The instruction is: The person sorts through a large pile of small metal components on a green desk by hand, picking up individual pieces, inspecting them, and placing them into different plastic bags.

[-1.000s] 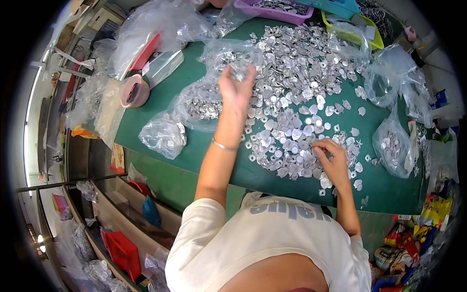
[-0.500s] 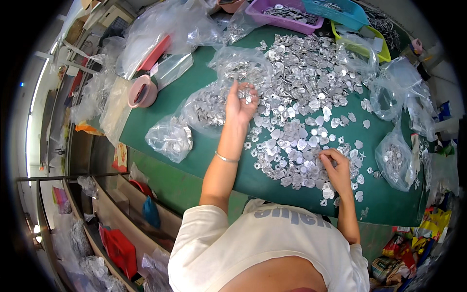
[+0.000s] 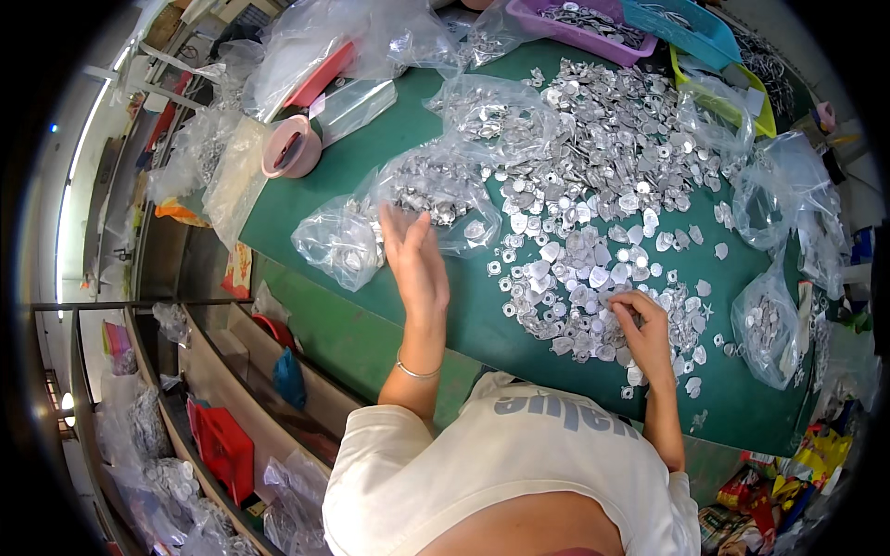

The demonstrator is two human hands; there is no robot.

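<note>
My left hand (image 3: 417, 264) is raised by the near edge of the clear plastic bags, fingers stretched and thumb apart, with nothing visible in it. Just beyond it lies an open clear bag (image 3: 436, 190) of small silver metal pieces. A second knotted-looking bag (image 3: 341, 246) sits to its left. Over the near part of a loose heap of flat silver metal pieces (image 3: 579, 278), my right hand (image 3: 642, 324) holds thumb and forefinger together in a pinch. Whatever is between those fingertips is too small to make out.
Behind is a larger heap of silver pieces (image 3: 612, 139), with purple (image 3: 593, 39), blue (image 3: 681, 32) and lime-green (image 3: 765, 120) baskets. A pink tub (image 3: 301, 157) stands at the left edge of the green table (image 3: 491, 338). Another filled bag (image 3: 768, 324) lies right.
My left hand has moved left and nearer, away from the far bag; the silver pieces seen in its palm no longer show. My right hand stays pinched over the heap. The view has shifted slightly.
</note>
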